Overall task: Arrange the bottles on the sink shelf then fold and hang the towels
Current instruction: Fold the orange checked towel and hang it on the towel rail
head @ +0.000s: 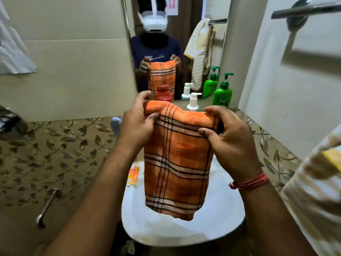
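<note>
An orange checked towel (pixel 177 159) hangs folded over the white sink (pixel 184 231). My left hand (pixel 136 122) pinches its top left corner and my right hand (pixel 230 137) pinches its top right corner. Behind the towel, on the shelf under the mirror, stand a green pump bottle (pixel 222 93), a white pump bottle (pixel 193 102) and a red-capped container (pixel 164 99), the last two partly hidden by the towel.
A yellow-and-white striped towel (pixel 317 191) hangs at the right edge. A metal towel bar (pixel 304 10) sticks out of the right wall at the top. A small orange packet (pixel 133 175) lies on the sink rim. A pipe (pixel 46 207) runs along the leaf-patterned tiles at left.
</note>
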`<act>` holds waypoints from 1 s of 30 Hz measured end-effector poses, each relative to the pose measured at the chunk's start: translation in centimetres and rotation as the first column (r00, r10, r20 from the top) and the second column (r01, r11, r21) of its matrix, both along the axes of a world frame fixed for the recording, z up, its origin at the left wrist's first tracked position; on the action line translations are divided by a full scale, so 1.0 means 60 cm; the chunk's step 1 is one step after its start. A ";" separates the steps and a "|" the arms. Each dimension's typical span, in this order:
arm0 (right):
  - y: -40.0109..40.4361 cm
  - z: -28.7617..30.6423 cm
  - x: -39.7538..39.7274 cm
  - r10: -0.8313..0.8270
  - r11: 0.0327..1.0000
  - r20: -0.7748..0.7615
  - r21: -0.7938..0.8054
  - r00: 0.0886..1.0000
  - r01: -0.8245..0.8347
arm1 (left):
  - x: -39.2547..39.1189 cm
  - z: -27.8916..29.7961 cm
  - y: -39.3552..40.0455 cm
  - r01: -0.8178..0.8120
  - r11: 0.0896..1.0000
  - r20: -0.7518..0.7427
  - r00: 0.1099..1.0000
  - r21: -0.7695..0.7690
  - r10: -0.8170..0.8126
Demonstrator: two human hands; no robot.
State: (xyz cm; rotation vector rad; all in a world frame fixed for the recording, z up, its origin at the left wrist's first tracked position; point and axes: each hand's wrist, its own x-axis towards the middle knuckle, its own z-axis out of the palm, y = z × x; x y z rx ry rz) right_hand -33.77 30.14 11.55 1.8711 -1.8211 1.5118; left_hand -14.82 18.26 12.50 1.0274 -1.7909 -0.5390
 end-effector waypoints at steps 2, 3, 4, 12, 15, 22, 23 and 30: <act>0.003 0.023 0.008 -0.081 0.996 -0.048 -0.051 0.996 0.078 | -0.017 0.018 -0.027 0.055 0.997 0.000 0.998 -0.047 -0.056; 0.005 0.039 0.011 -0.120 0.990 -0.081 -0.079 0.989 0.114 | -0.029 0.029 -0.042 0.087 0.993 0.002 0.996 -0.079 -0.087; 0.008 0.053 0.012 -0.159 0.983 -0.113 -0.107 0.981 0.148 | -0.043 0.039 -0.056 0.115 0.986 0.005 0.993 -0.118 -0.115; 0.016 0.192 -0.002 -0.497 0.842 -0.183 -0.337 0.848 0.421 | -0.205 0.170 -0.125 0.382 0.877 -0.093 0.901 -0.290 -0.423; 0.012 0.242 -0.031 -0.584 0.787 -0.202 -0.378 0.786 0.488 | -0.267 0.215 -0.128 0.451 0.857 -0.212 0.838 -0.252 -0.503; 0.023 0.348 -0.083 -0.719 0.692 -0.288 -0.383 0.633 0.612 | -0.386 0.301 -0.104 0.522 0.813 -0.346 0.736 -0.258 -0.582; 0.026 0.367 -0.091 -0.728 0.685 -0.311 -0.382 0.612 0.620 | -0.398 0.316 -0.097 0.526 0.806 -0.353 0.725 -0.271 -0.591; 0.054 0.475 -0.176 -0.772 0.542 -0.576 -0.374 0.270 0.753 | -0.485 0.416 -0.043 0.596 0.720 -0.316 0.649 -0.354 -0.692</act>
